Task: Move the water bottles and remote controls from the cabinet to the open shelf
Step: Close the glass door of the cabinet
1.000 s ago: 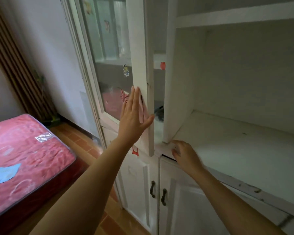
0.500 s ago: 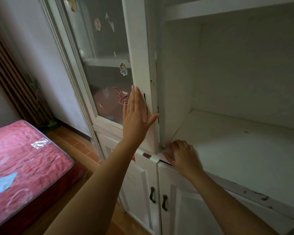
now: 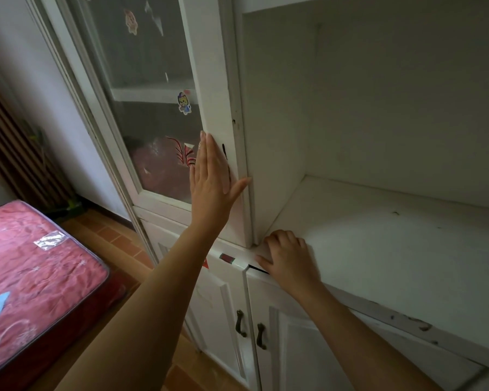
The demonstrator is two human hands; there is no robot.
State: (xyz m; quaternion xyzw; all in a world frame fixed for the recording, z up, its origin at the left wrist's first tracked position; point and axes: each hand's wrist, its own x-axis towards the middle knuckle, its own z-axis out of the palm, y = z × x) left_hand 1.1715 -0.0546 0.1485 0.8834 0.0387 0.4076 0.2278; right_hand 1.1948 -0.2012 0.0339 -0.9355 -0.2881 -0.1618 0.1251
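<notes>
head view: left hand [image 3: 212, 179] is laid flat on the white frame of the cabinet door [image 3: 209, 66], fingers [image 3: 209, 148] straight and together, thumb spread toward the door's edge; nothing is gripped. the door is seen shut against the side wall of the shelf [image 3: 393, 249]. right hand [image 3: 288, 258] is rested on the shelf's front left corner, its fingers loosely bent on the board, thumb along the front edge, nothing held. an inner board is seen behind the glass [image 3: 141, 66]; bottles and remotes cannot be made out through it. a cartoon sticker [image 3: 184, 102] is stuck on the glass near the frame. below, two lower doors [image 3: 218, 320] with dark handles [image 3: 240, 323] are closed side by side. a red mattress [image 3: 34, 263] is seen at left, with tiled floor [image 3: 110, 235] between it and the cabinet.
</notes>
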